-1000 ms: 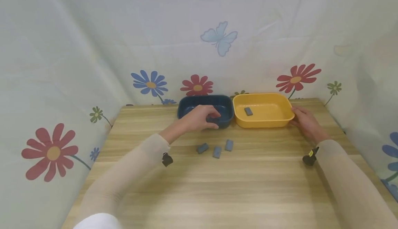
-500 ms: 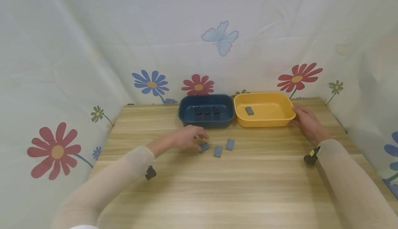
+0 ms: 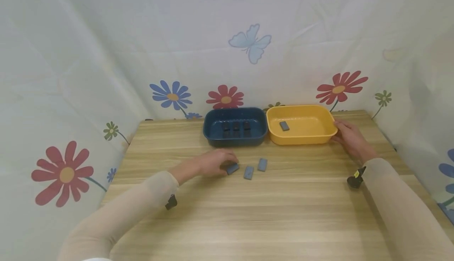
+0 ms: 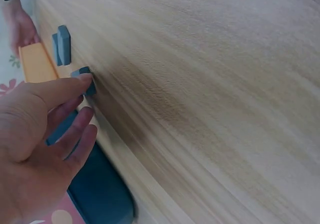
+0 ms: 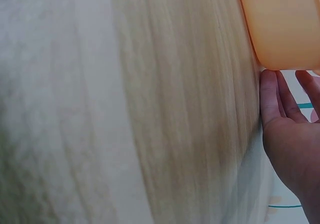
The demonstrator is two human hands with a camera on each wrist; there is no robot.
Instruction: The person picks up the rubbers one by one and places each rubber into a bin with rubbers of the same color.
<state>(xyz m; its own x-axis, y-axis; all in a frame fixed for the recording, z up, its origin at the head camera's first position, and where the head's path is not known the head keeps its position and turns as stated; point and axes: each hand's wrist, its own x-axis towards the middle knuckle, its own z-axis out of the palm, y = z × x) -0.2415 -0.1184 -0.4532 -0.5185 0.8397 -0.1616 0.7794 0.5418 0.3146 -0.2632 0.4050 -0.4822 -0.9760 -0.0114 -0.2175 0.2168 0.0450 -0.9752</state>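
My left hand [image 3: 216, 161] is low over the table, with thumb and fingers pinching one end of a small grey-blue rectangular block [image 3: 232, 169]. In the left wrist view the thumb lies over this block [image 4: 90, 87], while the other fingers are spread. Two similar blocks lie just to its right, one nearer [image 3: 248, 173] and one farther [image 3: 262, 164]. Against the right end of a yellow bin [image 3: 301, 139] rests my right hand [image 3: 351, 138]. Its fingers look fairly straight in the right wrist view, fingertips right at the bin's end wall [image 5: 285, 33]. One grey-blue block [image 3: 284, 126] lies inside this bin.
A dark blue bin [image 3: 235, 142] stands directly left of the yellow one and holds several small dark pieces [image 3: 236, 126]. Both bins are near the back of the wood-grain table [image 3: 269, 217]. Behind them hangs a pale flowered cloth [image 3: 291, 64].
My left hand has moved from over the dark blue bin down and left to the leftmost block on the table, its fingers closing on it. The right hand has stayed at the yellow bin.
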